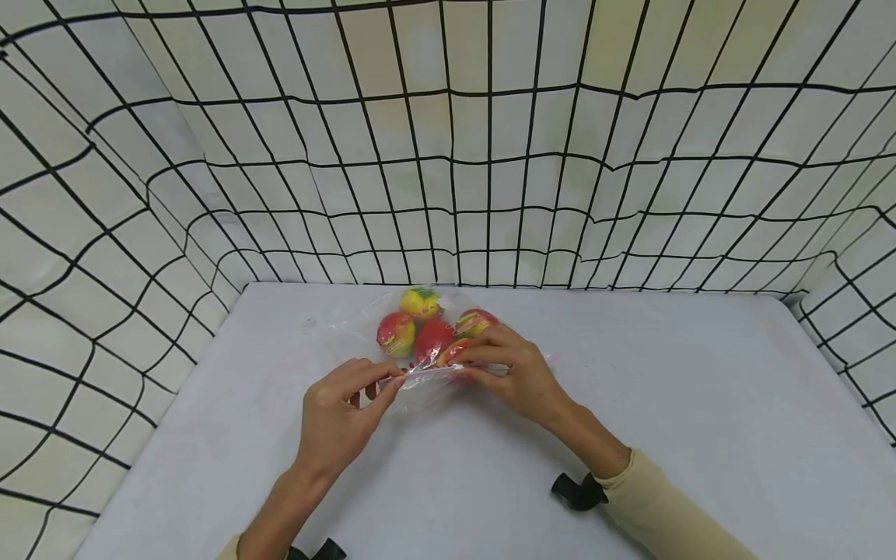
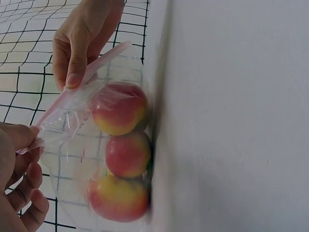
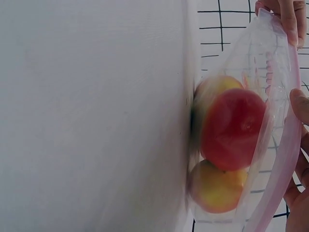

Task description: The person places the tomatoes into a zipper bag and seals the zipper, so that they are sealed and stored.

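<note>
A clear zip-top bag (image 1: 350, 319) with a pink zip strip (image 3: 285, 164) lies on the table in the head view. Inside it are several round red-and-yellow fruits (image 1: 396, 334) that look like apples; in the left wrist view, three fruits (image 2: 126, 155) show in a row. My left hand (image 1: 343, 412) pinches the left end of the bag's zip edge between thumb and forefinger, its other fingers loosely bent. Farther right along the same edge, my right hand (image 1: 514, 373) pinches the strip between thumb and fingers. The fruit nearest the right hand is partly covered by its fingers.
The white table (image 1: 700, 404) spreads out around the bag. Black wire grid panels (image 1: 490, 155) stand at its back and both sides, with pale sheeting behind. Black wrist mounts (image 1: 579, 491) sit at the wrists near the front.
</note>
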Demonstrator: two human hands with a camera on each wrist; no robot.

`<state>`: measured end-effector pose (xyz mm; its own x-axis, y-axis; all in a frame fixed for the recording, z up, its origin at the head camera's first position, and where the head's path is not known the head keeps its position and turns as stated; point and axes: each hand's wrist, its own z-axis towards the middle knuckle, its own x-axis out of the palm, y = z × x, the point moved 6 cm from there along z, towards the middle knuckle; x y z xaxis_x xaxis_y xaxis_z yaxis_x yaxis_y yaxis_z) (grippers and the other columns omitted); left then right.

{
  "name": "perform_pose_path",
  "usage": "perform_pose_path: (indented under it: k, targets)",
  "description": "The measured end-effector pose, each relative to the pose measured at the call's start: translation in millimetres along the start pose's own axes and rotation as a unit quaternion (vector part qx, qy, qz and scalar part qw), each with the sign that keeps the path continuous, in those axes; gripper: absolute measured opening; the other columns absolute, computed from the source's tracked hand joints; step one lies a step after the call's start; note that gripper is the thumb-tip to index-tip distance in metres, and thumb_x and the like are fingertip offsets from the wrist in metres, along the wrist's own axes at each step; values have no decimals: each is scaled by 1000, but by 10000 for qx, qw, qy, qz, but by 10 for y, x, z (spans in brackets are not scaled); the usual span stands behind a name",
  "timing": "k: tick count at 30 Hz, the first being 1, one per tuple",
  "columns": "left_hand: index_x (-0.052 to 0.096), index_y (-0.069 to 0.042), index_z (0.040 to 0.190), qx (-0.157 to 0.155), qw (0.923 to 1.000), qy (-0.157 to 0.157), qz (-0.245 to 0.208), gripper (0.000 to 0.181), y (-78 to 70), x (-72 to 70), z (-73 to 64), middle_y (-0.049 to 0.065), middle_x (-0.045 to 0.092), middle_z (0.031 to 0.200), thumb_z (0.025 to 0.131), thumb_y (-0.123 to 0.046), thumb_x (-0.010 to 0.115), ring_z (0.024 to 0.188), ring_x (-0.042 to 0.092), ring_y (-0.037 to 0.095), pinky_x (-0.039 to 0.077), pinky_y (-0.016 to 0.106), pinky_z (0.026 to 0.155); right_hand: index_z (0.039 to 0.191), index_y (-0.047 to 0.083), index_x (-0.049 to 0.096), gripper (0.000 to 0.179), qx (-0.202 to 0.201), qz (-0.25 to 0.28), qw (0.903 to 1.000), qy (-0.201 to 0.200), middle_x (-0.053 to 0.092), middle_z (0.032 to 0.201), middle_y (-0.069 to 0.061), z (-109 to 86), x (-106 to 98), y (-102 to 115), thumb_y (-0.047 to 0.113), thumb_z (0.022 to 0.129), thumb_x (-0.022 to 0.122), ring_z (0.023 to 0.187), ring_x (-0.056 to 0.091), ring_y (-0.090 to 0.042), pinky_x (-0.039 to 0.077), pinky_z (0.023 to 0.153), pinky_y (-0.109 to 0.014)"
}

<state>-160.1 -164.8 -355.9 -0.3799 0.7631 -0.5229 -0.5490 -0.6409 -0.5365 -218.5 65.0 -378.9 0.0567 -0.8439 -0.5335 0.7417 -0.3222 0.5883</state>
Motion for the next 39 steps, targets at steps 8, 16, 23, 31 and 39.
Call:
perform_pose_path:
  k: [8,16,23,31,39]
  targets:
    - [83,-21,94,71,10000,-42,-3,21,10,-12,-5,-12,64,69,79,-8,90,64,50,8,39,12,54,103,15,84,20,65,72,9999,-56,73,101,1,-28,-13,-33,10,83,86,102,61,-15,57,85,-26]
    - [83,-20,95,-2,10000,-32,55,21,23,-22,-7,-12,66,70,78,-9,90,65,51,6,40,12,54,102,15,84,21,203,83,9997,-72,73,101,1,-49,-29,-66,10,82,87,100,61,-14,56,83,-25]
    - [84,-19,95,-54,9999,-50,116,21,36,-38,-22,-13,65,70,78,-10,91,63,51,10,39,11,54,102,15,84,21,290,37,9996,-26,73,102,1,-64,-37,-71,10,82,87,102,61,-14,57,86,-26]
    - [83,-20,94,-45,9998,-83,187,21,37,-47,-25,-13,63,68,78,-9,91,62,50,9,38,11,53,103,13,83,22,284,64,9996,-7,72,103,0,-87,-58,-96,7,82,87,101,61,-14,57,84,-24]
    - [83,-22,93,-14,9998,-128,170,22,32,-47,-27,-14,62,68,77,-9,91,63,47,1,38,11,53,104,12,83,23,335,79,9994,-8,72,105,0,-113,-89,-127,6,83,86,102,61,-14,57,86,-22]
